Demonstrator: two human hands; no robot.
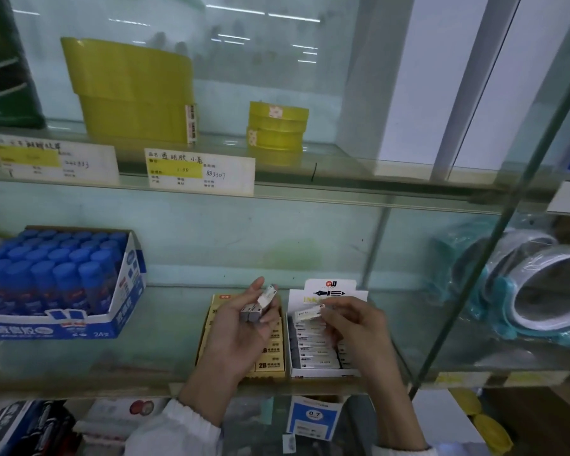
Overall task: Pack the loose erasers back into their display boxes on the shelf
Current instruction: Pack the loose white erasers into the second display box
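My left hand (241,327) is raised palm-up over the yellow display box (270,366) of 2B erasers, gripping a few loose erasers (260,306) with grey ends and white sleeves. My right hand (352,324) pinches a single white-sleeved eraser (308,313) just above the back rows of the white display box (323,373). That box holds several rows of white-sleeved erasers and has an upright header card (330,289) with a pen-nib logo. Both boxes sit side by side on the glass shelf (165,363).
A blue box of glue sticks (60,284) stands at the shelf's left. Wrapped tape rolls (537,287) lie at the right behind a slanted glass edge. Yellow tape rolls (132,90) and price labels (199,174) occupy the upper shelf. Stationery boxes (313,417) sit on the shelf below.
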